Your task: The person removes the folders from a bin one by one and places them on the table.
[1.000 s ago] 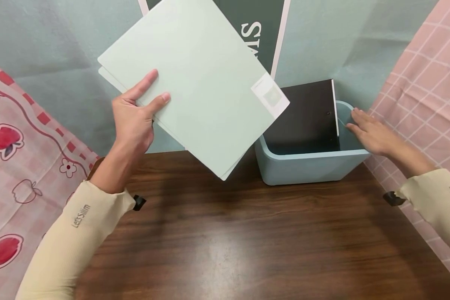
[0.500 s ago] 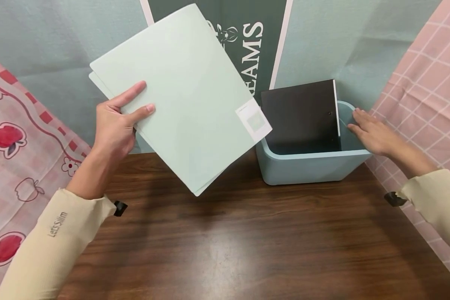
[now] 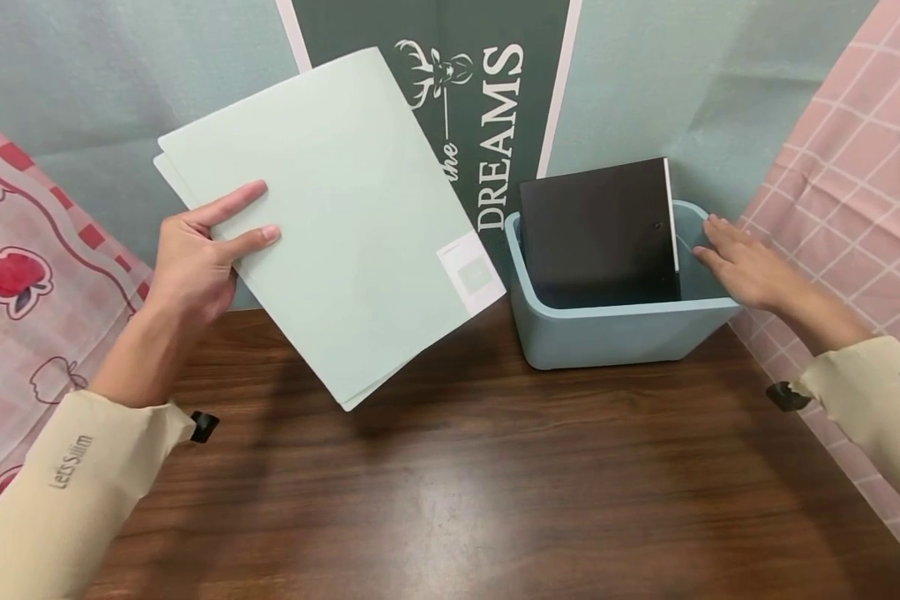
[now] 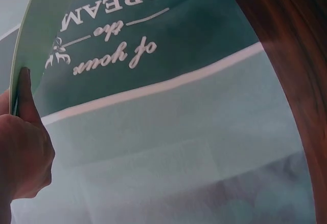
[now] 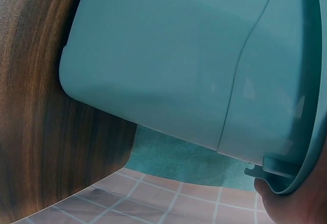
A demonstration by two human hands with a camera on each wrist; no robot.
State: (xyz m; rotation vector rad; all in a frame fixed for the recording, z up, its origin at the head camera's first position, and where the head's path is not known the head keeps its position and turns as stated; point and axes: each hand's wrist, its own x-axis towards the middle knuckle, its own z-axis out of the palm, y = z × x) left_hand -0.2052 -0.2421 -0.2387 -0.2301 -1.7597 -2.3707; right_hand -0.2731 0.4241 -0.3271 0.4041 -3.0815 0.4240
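My left hand [image 3: 198, 258] pinches a pale mint-green file folder [image 3: 345, 225] by its left edge, thumb on the front cover. The folder hangs tilted above the table, its two covers slightly apart, a white label at its lower right corner. In the left wrist view the folder [image 4: 38, 35] is seen nearly edge-on between the fingers. My right hand [image 3: 746, 262] holds the right rim of a light blue plastic bin [image 3: 630, 337], thumb toward the inside. A fingertip shows just outside the bin rim in the right wrist view. Inside the bin leans a black, flat, folder-like item [image 3: 600, 233] with a white edge.
The bin stands on a dark wooden table [image 3: 450, 492] at the back right. Behind hangs a blue-green cloth [image 3: 645, 83] with a dark printed panel. Pink checked cloth [image 3: 847, 192] borders the right side; apple-print cloth [image 3: 30, 333] borders the left.
My left hand has moved left and down with the mint-green folder, away from the bin, uncovering more of the bin's left rim and the printed panel. My right hand stays on the rim.
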